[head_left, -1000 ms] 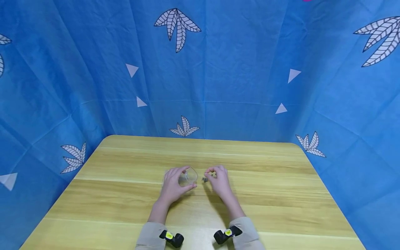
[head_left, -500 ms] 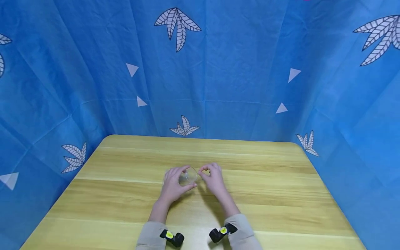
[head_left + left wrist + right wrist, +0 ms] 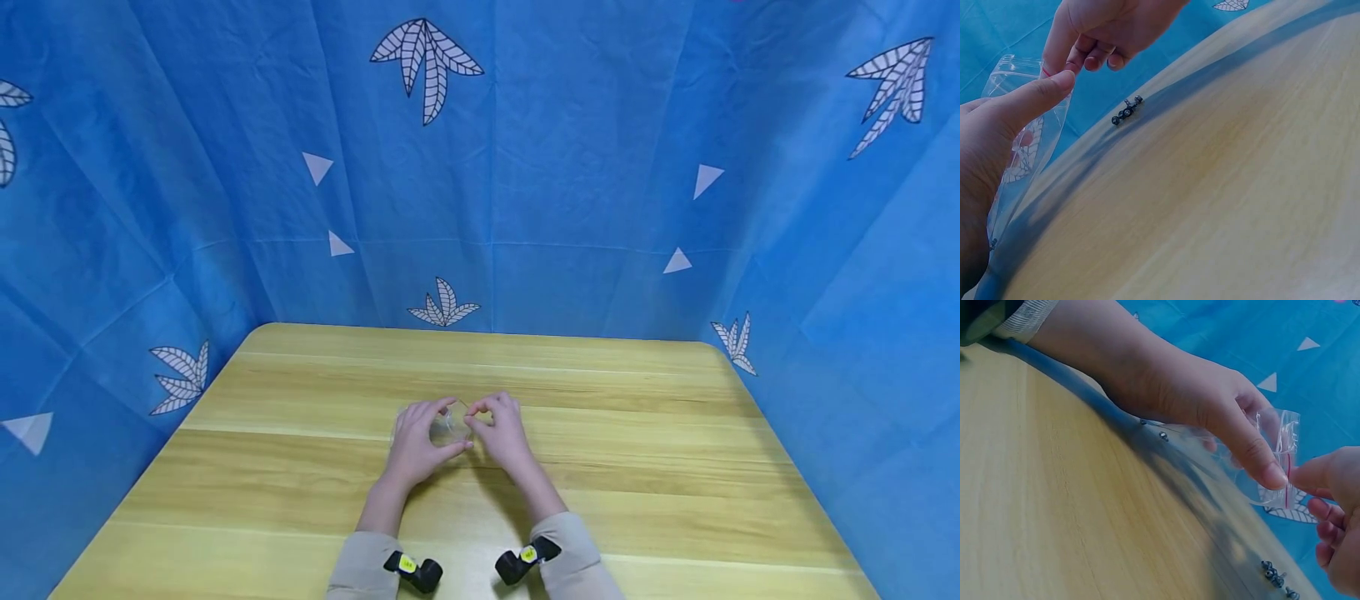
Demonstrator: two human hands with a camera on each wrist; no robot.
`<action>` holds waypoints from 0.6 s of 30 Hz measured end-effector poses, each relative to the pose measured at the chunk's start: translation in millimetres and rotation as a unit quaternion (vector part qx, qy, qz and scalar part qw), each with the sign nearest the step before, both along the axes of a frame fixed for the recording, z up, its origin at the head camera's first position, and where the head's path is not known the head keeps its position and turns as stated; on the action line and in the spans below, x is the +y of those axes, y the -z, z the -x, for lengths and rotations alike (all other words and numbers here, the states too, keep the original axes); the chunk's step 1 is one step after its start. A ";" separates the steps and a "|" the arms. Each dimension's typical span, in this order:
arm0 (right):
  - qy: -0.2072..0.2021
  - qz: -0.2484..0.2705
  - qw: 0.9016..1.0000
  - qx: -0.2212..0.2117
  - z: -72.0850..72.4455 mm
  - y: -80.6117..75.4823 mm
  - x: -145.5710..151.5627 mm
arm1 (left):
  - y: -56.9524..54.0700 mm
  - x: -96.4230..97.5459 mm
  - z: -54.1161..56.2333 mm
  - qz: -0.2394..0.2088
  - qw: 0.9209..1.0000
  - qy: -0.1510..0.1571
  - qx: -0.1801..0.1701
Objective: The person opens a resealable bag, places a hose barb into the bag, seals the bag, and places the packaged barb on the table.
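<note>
A clear zip bag with a red line along its mouth is held sideways by my left hand, whose thumb and fingers spread its mouth toward the right. My right hand is at that mouth, thumb and forefinger pinched on a small screw that the fingertips mostly hide. Several dark metal screws lie in a small heap on the table beneath the right hand. Inside the bag a few small dark screws show in the right wrist view.
A light wooden table lies under both hands. Blue cloth with white leaf prints hangs behind and along both sides. Each sleeve carries a black wrist camera.
My right hand has moved left from the heap of screws to the bag's mouth, its fingers still pinched. The left hand and the bag have stayed in place.
</note>
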State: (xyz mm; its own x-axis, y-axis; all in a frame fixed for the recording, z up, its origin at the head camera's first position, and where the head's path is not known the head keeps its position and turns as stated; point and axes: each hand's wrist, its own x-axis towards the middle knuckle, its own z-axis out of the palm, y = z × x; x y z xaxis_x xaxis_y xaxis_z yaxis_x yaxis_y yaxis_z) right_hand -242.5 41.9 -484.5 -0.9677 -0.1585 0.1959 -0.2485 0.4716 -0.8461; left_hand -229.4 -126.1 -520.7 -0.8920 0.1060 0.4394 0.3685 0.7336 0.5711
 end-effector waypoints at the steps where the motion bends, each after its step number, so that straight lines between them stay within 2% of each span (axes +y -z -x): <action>1: -0.001 -0.001 1.000 -0.002 0.1 0.3 -0.1 | 0.0 0.0 -0.1 0.001 1.000 0.000 0.001; 8: -0.003 -0.009 1.000 -0.020 0.3 1.5 0.3 | -0.3 -0.2 0.0 0.000 1.000 -0.001 0.001; 18: 0.008 0.003 1.000 -0.009 -0.5 1.0 4.3 | -0.4 0.5 0.0 0.000 1.000 -0.003 0.008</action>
